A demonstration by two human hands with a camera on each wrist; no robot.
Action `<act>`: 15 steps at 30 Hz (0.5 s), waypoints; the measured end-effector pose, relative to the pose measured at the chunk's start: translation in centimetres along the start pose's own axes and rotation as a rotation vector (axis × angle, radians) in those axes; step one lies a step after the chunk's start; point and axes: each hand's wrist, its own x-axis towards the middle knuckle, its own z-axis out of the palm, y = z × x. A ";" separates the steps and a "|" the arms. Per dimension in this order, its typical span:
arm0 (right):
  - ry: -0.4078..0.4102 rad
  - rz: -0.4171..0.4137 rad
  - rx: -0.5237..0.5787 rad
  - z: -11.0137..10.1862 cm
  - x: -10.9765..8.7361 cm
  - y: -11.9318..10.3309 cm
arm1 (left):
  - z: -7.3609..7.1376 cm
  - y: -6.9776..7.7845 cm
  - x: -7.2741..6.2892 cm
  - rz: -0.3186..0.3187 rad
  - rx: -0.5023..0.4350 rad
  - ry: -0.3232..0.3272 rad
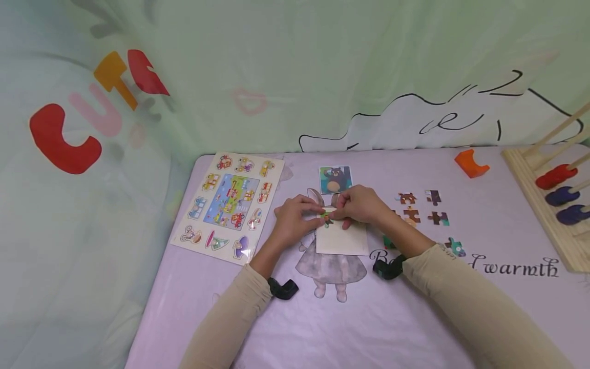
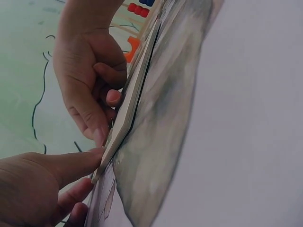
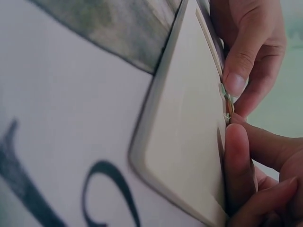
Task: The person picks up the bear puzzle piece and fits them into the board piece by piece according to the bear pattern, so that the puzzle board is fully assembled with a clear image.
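Note:
A pale wooden puzzle board (image 1: 342,240) lies on the table with a small green and brown puzzle piece (image 1: 327,217) at its upper left. My left hand (image 1: 297,219) grips the board's left edge, its thumb against the piece. From the other side my right hand (image 1: 361,206) pinches the piece between thumb and index finger, other fingers curled over the board. The right wrist view shows both sets of fingertips meeting at the piece. Just beyond the board lies a bear picture card (image 1: 335,179). Loose puzzle pieces (image 1: 412,215) lie to the right, some hidden by my right arm.
A vehicle peg puzzle (image 1: 230,207) lies at the left. Toward the back right are an orange arched block (image 1: 471,164) and a wooden bead frame (image 1: 544,205). A green printed curtain (image 1: 276,77) hangs along the table's back edge.

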 end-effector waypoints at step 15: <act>-0.035 -0.019 0.003 -0.3 -0.2 -0.2 | 0.2 -0.2 0.1 0.000 0.015 0.005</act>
